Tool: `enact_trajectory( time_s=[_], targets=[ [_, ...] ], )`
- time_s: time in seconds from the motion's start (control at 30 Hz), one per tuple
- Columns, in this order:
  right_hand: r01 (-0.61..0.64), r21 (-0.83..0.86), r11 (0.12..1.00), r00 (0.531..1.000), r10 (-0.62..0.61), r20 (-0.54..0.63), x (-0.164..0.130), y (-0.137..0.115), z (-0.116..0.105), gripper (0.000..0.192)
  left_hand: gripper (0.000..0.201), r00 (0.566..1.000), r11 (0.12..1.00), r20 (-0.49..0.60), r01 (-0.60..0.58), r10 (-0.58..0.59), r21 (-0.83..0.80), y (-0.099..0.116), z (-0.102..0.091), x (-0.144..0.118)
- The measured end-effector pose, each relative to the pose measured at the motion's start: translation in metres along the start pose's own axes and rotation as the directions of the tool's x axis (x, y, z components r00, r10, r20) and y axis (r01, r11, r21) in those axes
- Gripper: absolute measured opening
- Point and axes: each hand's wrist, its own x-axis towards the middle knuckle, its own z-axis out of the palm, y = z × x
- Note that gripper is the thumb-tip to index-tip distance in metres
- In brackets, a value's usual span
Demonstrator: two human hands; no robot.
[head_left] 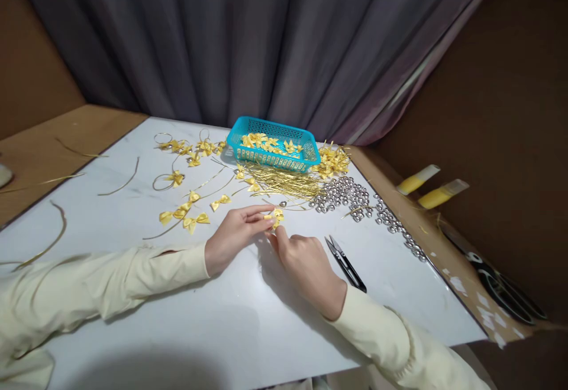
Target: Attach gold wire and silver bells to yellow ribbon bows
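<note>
Grey curtains hang behind the white tabletop [133, 212] where I work, my left hand [233, 233] and right hand [304, 263] both pinching one small yellow ribbon bow [277, 217] between their fingertips, near the middle of the board. Just right of my right hand lie black thread snips [346, 263], and beyond them a heap of silver bells [344, 196] trails toward the right edge. Farther back stand a turquoise basket [273, 154] holding more bows and a bundle of gold wire [284, 181], while finished bows [186, 212] lie scattered to my left, nothing blocking my hands.
</note>
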Motion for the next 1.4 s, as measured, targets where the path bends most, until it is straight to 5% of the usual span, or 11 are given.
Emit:
enact_trajectory(
  time_s=[0.47,0.93,1.17,1.3,1.4],
  targets=[
    [-0.002,0.317,0.949,1.000,0.002,0.000,0.002,0.005,0.001,0.016,0.046,0.997,0.996,0.025,-0.080,0.079,0.036,0.001,-0.002,0.000],
    [0.018,0.803,0.595,0.997,0.054,-0.062,0.009,0.022,-0.003,0.035,0.051,0.989,0.979,-0.012,-0.144,0.147,0.141,0.009,-0.002,-0.003],
    [0.127,0.869,0.479,0.947,0.202,-0.250,0.008,0.033,-0.008,0.026,0.054,0.985,0.977,-0.080,-0.138,0.152,0.161,0.013,-0.006,0.002],
    [0.328,0.905,0.272,0.890,0.231,-0.392,0.006,0.029,-0.011,0.028,0.053,0.989,0.982,-0.056,-0.127,0.136,0.138,0.012,-0.008,0.004],
    [0.336,0.941,-0.032,0.910,0.269,-0.315,0.006,0.025,-0.011,0.026,0.052,0.993,0.984,-0.037,-0.107,0.113,0.144,0.012,-0.008,0.003]
  ],
)
